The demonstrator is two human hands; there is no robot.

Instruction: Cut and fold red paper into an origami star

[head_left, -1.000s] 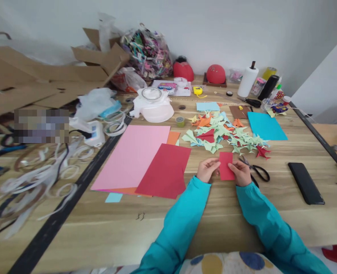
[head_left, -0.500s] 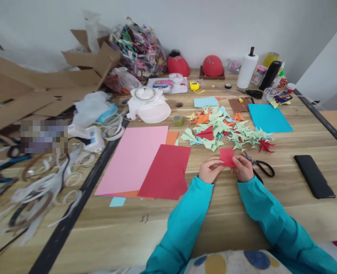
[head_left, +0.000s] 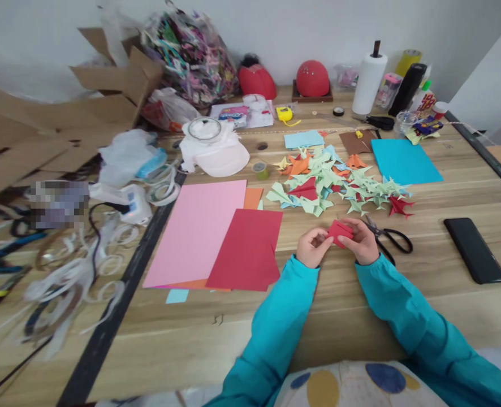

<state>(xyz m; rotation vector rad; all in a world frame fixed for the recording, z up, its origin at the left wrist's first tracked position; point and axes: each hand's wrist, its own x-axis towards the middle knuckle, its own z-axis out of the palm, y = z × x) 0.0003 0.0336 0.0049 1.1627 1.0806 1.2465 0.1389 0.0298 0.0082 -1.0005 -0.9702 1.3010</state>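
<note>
My left hand (head_left: 312,247) and my right hand (head_left: 364,241) both pinch a small red paper (head_left: 339,232), folded over on itself, just above the wooden table (head_left: 318,316). Both arms wear teal sleeves. Black scissors (head_left: 389,238) lie right beside my right hand. Beyond my hands spreads a heap of folded paper shapes (head_left: 335,189) in green, orange, red and blue. A large red sheet (head_left: 246,249) lies flat to the left of my left hand, overlapping a pink sheet (head_left: 197,229).
A black phone (head_left: 474,250) lies at the right. A blue sheet (head_left: 405,161) sits behind the heap. Farther back stand a paper towel roll (head_left: 370,82), bottles and red domes (head_left: 312,78). Cardboard (head_left: 64,124), tape rolls and plastic strips (head_left: 72,265) crowd the left.
The flat red rectangle held upright between my hands has been folded down into a smaller, thicker piece. My hands have drawn closer together; the view has tipped slightly.
</note>
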